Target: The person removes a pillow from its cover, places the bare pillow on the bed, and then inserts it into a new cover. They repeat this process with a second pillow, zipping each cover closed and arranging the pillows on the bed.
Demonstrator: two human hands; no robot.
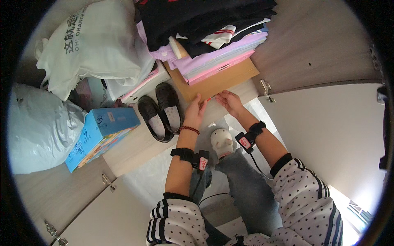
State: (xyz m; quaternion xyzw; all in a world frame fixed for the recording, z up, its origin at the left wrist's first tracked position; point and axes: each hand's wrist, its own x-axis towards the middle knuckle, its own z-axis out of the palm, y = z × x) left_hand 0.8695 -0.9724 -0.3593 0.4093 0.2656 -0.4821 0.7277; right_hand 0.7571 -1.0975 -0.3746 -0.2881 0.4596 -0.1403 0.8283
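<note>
Two hands are pressed to the front edge of the cardboard box (213, 84): left hand (196, 110) and right hand (229, 101), grips open, fingers flat. Folded clothes (213, 37) are stacked on top; black shoes (161, 110) sit just left.

Worn on the head, looking steeply down from close above the cardboard box (213, 84) inside an open wardrobe; fisheye bending edges near the rim, forearms entering from below the box.
</note>
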